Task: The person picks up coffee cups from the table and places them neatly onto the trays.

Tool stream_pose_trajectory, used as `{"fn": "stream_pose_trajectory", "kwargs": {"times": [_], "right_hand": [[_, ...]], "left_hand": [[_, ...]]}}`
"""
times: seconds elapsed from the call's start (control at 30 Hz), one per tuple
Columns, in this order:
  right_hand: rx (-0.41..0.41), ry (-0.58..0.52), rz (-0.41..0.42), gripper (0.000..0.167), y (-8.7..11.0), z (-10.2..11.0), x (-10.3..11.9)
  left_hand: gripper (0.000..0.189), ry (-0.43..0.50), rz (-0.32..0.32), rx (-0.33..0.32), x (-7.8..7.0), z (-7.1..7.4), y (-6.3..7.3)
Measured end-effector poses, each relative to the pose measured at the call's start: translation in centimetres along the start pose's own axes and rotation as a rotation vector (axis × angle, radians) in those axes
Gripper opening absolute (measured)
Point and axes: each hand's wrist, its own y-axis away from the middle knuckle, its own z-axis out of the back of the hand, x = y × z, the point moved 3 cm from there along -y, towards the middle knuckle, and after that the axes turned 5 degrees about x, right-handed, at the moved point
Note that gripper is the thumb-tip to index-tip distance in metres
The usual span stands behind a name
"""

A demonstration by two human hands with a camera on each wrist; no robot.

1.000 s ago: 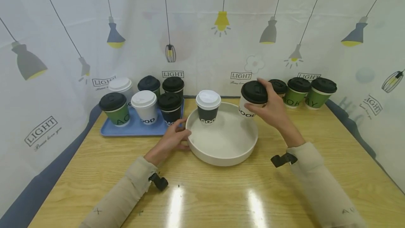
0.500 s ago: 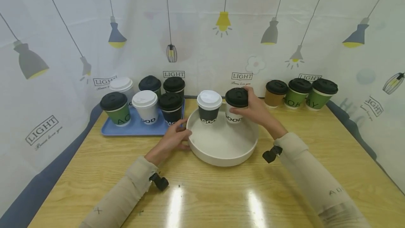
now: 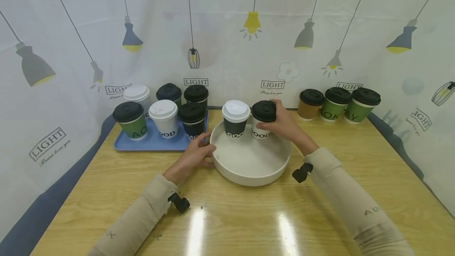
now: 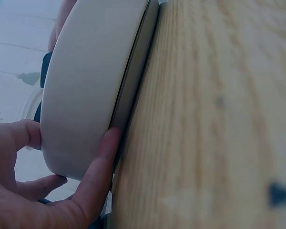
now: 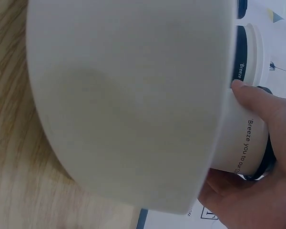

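Observation:
A round cream tray (image 3: 251, 179) with a low wall stands in the middle of the table. My left hand (image 3: 193, 153) holds it at the left; in the left wrist view its fingers grip the tray wall (image 4: 86, 86) between rim and lower edge. My right hand (image 3: 284, 123) grips a white paper cup with a black lid (image 3: 264, 112), upright inside the tray at the back. Beside this cup, on its left, stands a dark cup with a white lid (image 3: 234, 128). In the right wrist view the tray wall hides the gripped cup's (image 5: 240, 136) lower part.
At the left a blue tray (image 3: 153, 146) bears several lidded cups, among them a green cup (image 3: 132, 127) and a white cup (image 3: 166, 125). Back right, a brown cup (image 3: 307, 110) and two green cups (image 3: 330, 110) stand in a row before the printed curtain.
My right hand has carried the white cup with the black lid leftward and down into the round tray, next to the dark cup. The left hand has stayed on the tray.

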Motion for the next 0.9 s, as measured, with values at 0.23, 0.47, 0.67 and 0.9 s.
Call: {"fn": "stream_pose_trajectory", "kwargs": {"times": [0.23,0.47,0.67,0.9], "right_hand": [[0.022,0.011,-0.025,0.112,-0.3,-0.3,0.0],[0.011,0.003,-0.023,0.110,-0.4,-0.4,-0.1],[0.020,-0.002,-0.025,0.119,0.4,0.0,-0.3],[-0.025,-0.063,-0.019,0.116,3.3,1.3,-0.9]], "left_hand": [[0.068,-0.002,-0.011,0.004,0.0,0.0,0.0],[0.068,0.001,-0.013,0.007,0.1,0.0,-0.1],[0.069,0.003,-0.020,0.011,0.2,0.1,-0.2],[0.069,0.011,-0.007,0.006,0.2,0.1,-0.2]]}}
